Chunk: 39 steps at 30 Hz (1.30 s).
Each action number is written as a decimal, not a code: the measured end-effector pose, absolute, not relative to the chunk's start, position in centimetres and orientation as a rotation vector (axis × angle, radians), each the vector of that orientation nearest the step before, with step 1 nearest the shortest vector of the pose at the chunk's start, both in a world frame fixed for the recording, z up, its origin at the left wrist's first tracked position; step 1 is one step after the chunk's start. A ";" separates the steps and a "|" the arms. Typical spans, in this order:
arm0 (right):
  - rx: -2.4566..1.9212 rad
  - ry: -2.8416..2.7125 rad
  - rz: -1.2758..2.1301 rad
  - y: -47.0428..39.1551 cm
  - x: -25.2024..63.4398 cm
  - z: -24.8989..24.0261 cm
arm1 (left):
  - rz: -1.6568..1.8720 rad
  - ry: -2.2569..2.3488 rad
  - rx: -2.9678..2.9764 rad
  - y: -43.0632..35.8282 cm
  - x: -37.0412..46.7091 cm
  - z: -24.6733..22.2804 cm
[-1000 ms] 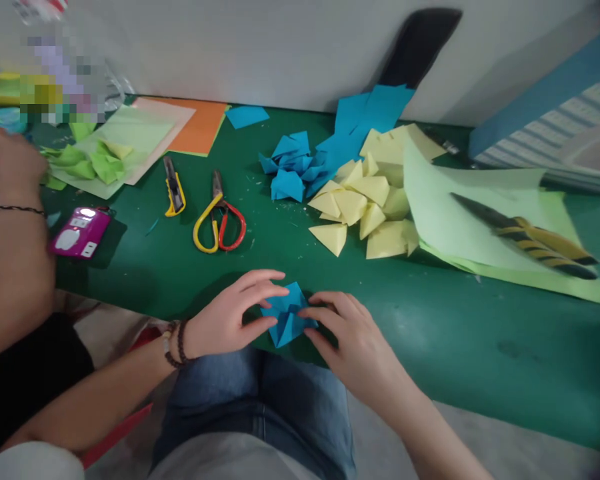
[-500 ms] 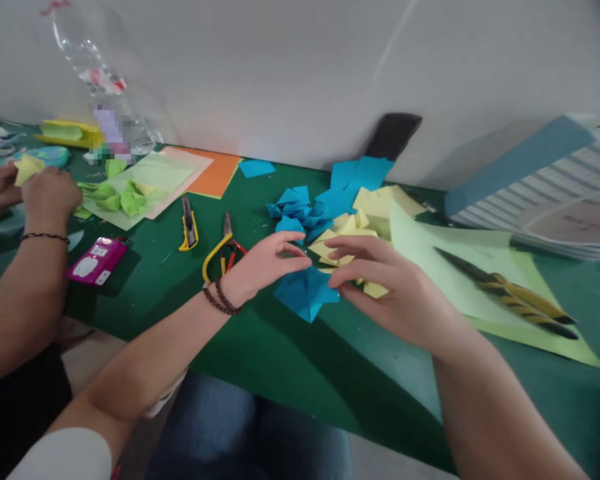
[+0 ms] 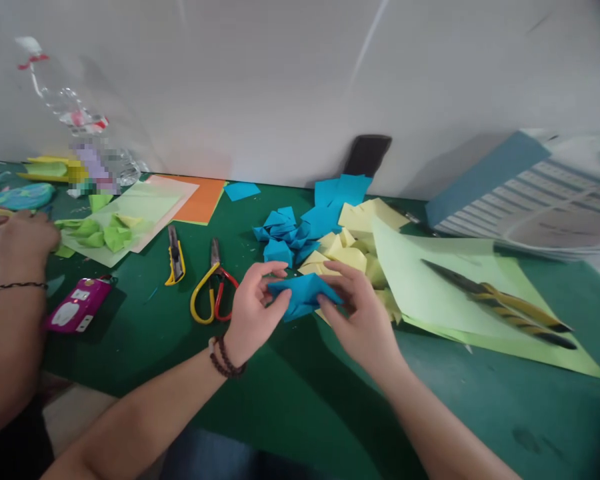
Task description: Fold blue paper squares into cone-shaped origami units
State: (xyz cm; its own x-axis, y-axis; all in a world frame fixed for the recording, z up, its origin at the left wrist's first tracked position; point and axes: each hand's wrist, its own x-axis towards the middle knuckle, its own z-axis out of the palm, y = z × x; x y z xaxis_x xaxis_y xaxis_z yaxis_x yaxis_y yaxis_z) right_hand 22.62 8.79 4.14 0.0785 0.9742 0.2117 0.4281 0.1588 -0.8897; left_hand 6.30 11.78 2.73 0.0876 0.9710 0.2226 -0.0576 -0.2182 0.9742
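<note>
Between my two hands, just above the green table, is a folded piece of blue paper (image 3: 304, 293). My left hand (image 3: 260, 303) pinches its left end, thumb in front and fingers behind. The right end is gripped by my right hand (image 3: 357, 310) in the same way. Behind it lie a heap of folded blue paper pieces (image 3: 283, 230) and a heap of folded yellow paper pieces (image 3: 350, 250). Red-and-yellow-handled scissors (image 3: 214, 287) rest just left of my left hand.
A yellow utility knife (image 3: 175, 257), a purple box (image 3: 81, 305) and a clear bottle (image 3: 75, 113) stand or lie leftward. A co-worker's hand (image 3: 25, 240) is at far left. Pliers (image 3: 500, 300) lie on light green sheets (image 3: 420, 287) at right, before a blue-and-white box (image 3: 490, 180).
The blue paper lay on the table with my hands over it; now both hands hold it, lifted. The camera view has shifted, and the co-worker's hands have moved toward the left edge.
</note>
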 end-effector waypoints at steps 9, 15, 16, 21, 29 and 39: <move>-1.465 -1.316 0.876 10.3 23.3 2.9 | 1.203 0.792 1.534 11.8 6.6 1.2; -1.387 -1.247 1.011 10.5 23.3 2.6 | 1.172 0.878 1.600 12.0 6.2 2.0; -1.381 -1.243 1.021 10.5 23.3 2.6 | 1.149 0.926 1.607 12.0 6.1 2.2; -1.410 -1.295 1.060 10.6 23.3 2.4 | 1.146 1.075 1.542 11.9 6.0 2.7; -1.331 -1.406 1.170 10.4 23.2 2.9 | 1.245 1.180 1.374 12.4 5.9 2.4; -1.342 -1.305 0.855 10.7 23.5 2.2 | 1.040 1.053 1.088 12.6 6.6 1.4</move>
State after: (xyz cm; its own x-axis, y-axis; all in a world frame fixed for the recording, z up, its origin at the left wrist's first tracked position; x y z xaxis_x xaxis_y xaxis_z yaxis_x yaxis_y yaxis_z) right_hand 23.51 10.69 2.19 0.1562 0.9743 0.1623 0.2403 0.1219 -0.9630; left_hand 6.56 12.58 1.39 0.1798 0.9752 -0.1294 -0.1172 0.1519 0.9814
